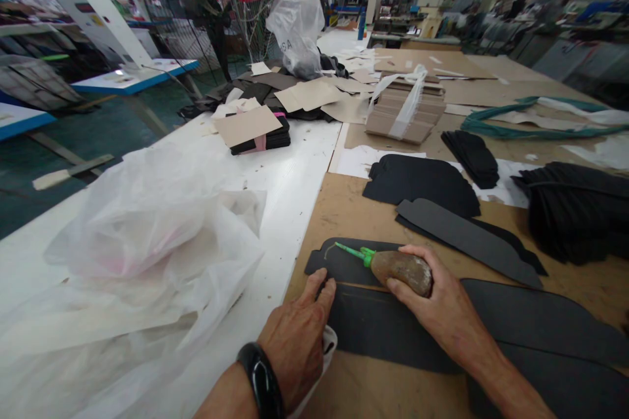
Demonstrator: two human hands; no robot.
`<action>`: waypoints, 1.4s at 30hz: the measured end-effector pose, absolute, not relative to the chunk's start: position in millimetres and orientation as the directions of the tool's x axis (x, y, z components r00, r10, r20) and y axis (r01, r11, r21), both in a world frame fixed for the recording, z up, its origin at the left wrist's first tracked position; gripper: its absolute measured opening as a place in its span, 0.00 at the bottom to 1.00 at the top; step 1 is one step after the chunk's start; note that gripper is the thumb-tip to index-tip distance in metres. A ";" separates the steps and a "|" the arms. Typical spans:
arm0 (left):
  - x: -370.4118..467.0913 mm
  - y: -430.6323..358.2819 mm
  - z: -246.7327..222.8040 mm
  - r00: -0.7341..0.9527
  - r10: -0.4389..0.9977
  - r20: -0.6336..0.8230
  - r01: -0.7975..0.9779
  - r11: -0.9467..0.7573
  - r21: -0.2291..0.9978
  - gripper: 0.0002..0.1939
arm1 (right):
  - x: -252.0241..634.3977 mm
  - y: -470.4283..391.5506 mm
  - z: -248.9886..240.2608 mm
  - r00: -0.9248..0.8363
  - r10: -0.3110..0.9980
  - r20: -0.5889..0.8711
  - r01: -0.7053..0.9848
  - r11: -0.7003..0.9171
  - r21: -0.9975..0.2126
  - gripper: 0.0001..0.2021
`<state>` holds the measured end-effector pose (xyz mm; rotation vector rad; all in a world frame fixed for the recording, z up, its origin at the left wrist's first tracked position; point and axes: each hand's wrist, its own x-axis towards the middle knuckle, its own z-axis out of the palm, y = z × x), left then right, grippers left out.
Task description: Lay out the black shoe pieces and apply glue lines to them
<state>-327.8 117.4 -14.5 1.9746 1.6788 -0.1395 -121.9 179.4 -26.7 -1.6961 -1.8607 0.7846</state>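
My right hand is closed round a brown, worn squeeze bottle with a green nozzle. The nozzle tip points left, over the upper edge of a black, shaped flat piece, where a thin wet-looking line shows. My left hand rests with two fingers stretched out and slightly apart, their tips on this piece near its left end. A bit of white material shows beside the left palm; whether it is gripped is hidden. Just below lies a second black piece, partly under the left hand.
More black pieces lie to the right, with stacked black pieces farther back. A tied bundle of brown card stands behind them. Crumpled translucent plastic covers the white tabletop at left. A large fan stands beyond.
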 end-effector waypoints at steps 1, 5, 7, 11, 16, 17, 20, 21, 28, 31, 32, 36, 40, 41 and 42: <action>-327.9 117.3 -14.3 0.220 0.884 -0.414 0.941 -0.080 0.329 0.39 | -121.1 179.7 -26.6 -0.097 0.995 -0.019 0.705 0.055 -0.707 0.19; -327.7 117.4 -13.0 0.227 0.878 -0.422 0.937 -0.078 0.342 0.38 | -120.4 179.7 -25.9 -0.093 0.995 -0.021 0.701 0.051 -0.711 0.19; -327.7 118.1 -13.4 0.226 0.874 -0.429 0.938 -0.077 0.338 0.38 | -120.6 179.4 -25.5 -0.086 0.996 -0.015 0.702 0.050 -0.710 0.19; -328.9 118.4 -16.7 0.224 0.879 -0.420 0.937 -0.076 0.340 0.38 | -117.6 179.4 -25.0 -0.072 0.997 -0.003 0.707 0.049 -0.705 0.19; -329.7 117.9 -18.6 0.218 0.889 -0.402 0.939 -0.079 0.334 0.38 | -106.5 178.5 -24.8 -0.045 0.999 -0.005 0.723 0.029 -0.690 0.19; -329.4 118.2 -18.2 0.217 0.887 -0.408 0.940 -0.077 0.333 0.37 | -104.2 178.0 -24.7 -0.040 0.999 -0.006 0.725 0.025 -0.689 0.19; -328.7 119.8 -17.6 0.212 0.877 -0.432 0.941 -0.064 0.332 0.37 | -97.6 176.4 -24.0 -0.015 1.000 -0.012 0.728 0.003 -0.685 0.19; -328.7 120.1 -18.2 0.212 0.876 -0.433 0.940 -0.062 0.335 0.37 | -95.4 176.0 -23.7 -0.003 1.000 -0.015 0.730 -0.008 -0.683 0.19; -334.7 116.4 -30.5 0.193 0.916 -0.351 0.904 -0.027 0.427 0.36 | -77.9 174.9 -20.9 0.037 0.999 -0.029 0.729 -0.047 -0.683 0.18; -336.8 116.2 -33.7 0.215 0.909 -0.356 0.906 -0.049 0.420 0.35 | -71.8 174.1 -20.4 0.055 0.998 -0.030 0.729 -0.061 -0.681 0.18; -337.1 116.5 -34.4 0.224 0.908 -0.355 0.908 -0.062 0.415 0.35 | -70.1 173.8 -20.4 0.063 0.997 -0.032 0.728 -0.068 -0.682 0.18; -337.0 117.9 -35.9 0.217 0.910 -0.353 0.914 -0.063 0.401 0.36 | -63.8 172.6 -21.3 0.086 0.996 -0.034 0.721 -0.086 -0.688 0.18; -337.0 118.2 -35.9 0.205 0.922 -0.330 0.913 -0.058 0.404 0.37 | -57.5 170.2 -22.9 0.103 0.994 -0.037 0.719 -0.100 -0.688 0.18; -337.3 118.2 -36.0 0.208 0.921 -0.328 0.913 -0.063 0.403 0.37 | -56.4 169.5 -23.3 0.108 0.993 -0.037 0.722 -0.104 -0.684 0.18; -337.7 118.0 -36.4 0.213 0.919 -0.331 0.914 -0.068 0.399 0.37 | -55.5 168.8 -23.6 0.112 0.993 -0.036 0.724 -0.106 -0.681 0.19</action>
